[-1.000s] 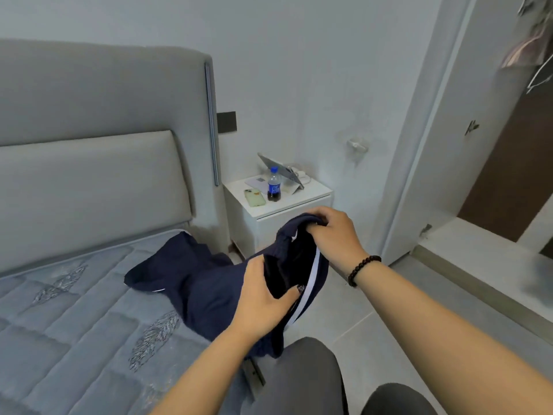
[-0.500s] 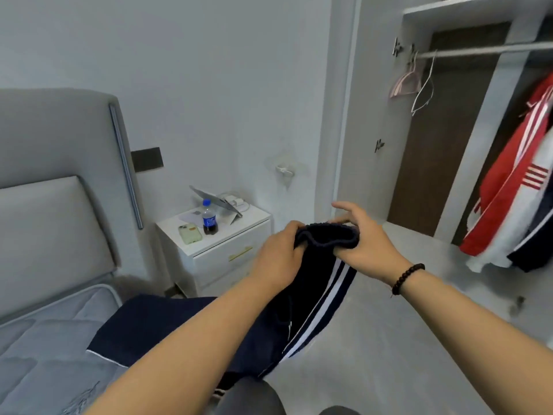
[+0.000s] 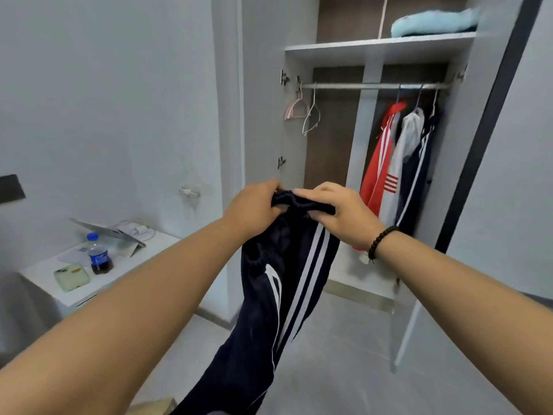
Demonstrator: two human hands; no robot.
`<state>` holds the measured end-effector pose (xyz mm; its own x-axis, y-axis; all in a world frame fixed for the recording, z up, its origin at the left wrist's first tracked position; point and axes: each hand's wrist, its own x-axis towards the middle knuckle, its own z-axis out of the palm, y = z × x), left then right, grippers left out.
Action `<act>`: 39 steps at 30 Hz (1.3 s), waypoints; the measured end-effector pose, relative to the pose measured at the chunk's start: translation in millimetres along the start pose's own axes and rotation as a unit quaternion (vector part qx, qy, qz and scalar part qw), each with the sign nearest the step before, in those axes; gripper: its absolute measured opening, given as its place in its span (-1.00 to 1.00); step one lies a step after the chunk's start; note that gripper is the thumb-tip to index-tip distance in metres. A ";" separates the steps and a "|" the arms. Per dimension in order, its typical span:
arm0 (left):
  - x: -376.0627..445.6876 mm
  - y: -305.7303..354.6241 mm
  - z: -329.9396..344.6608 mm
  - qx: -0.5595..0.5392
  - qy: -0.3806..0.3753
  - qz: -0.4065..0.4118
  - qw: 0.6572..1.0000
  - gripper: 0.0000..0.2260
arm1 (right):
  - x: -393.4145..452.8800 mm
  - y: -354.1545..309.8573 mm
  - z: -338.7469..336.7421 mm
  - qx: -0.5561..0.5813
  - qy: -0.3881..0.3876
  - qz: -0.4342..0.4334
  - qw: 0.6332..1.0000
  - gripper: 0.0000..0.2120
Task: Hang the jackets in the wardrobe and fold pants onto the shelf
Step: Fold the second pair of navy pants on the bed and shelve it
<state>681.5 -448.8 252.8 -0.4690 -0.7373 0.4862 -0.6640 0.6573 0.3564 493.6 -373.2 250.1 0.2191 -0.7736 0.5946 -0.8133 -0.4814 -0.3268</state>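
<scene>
Facing the open wardrobe [image 3: 374, 151], everything below is placed relative to it. Its top shelf [image 3: 380, 47] carries a folded light-blue item [image 3: 434, 22]. Under the shelf runs the rail [image 3: 374, 85]: three jackets hang at the right end, red [image 3: 380, 163], white [image 3: 402, 157], navy [image 3: 419, 175]. Two bare hangers, pink [image 3: 294, 110] and white [image 3: 311, 118], hang at the left end.

Navy pants [image 3: 269, 310] with white side stripes hang in front of the wardrobe, outside it, held up by the waistband and draping down toward the floor. My left hand [image 3: 254, 209] has fingers curled tight on the waistband's left end. My right hand [image 3: 338, 211] pinches the right end, thumb underneath, beaded bracelet [image 3: 381, 241] on that wrist. Hands are close together, waistband bunched between them.

Left of the wardrobe: a white nightstand [image 3: 98, 283] with a tablet [image 3: 107, 232] propped up, a cola bottle [image 3: 98, 256] and a phone [image 3: 71, 277] just beside it.
</scene>
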 end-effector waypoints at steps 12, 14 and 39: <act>27.6 5.3 -33.1 0.126 -0.070 0.017 0.989 -0.66 | 44.5 11.0 -87.7 -0.260 0.022 0.029 0.965 -0.66; 26.1 -0.5 -41.1 0.086 -0.048 0.003 0.995 -0.74 | 52.4 11.3 -91.2 -0.268 0.051 0.035 0.961 -0.71; 41.3 -25.1 -52.8 -0.468 0.152 -0.267 0.829 -0.66 | 122.2 -28.7 -46.1 -0.032 0.071 0.295 0.952 -0.78</act>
<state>709.5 -487.5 306.1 0.0095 -0.9822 0.1878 0.0797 0.1880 0.9789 518.9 -435.0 366.0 -0.3585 -0.8359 0.4156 -0.8040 0.0502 -0.5925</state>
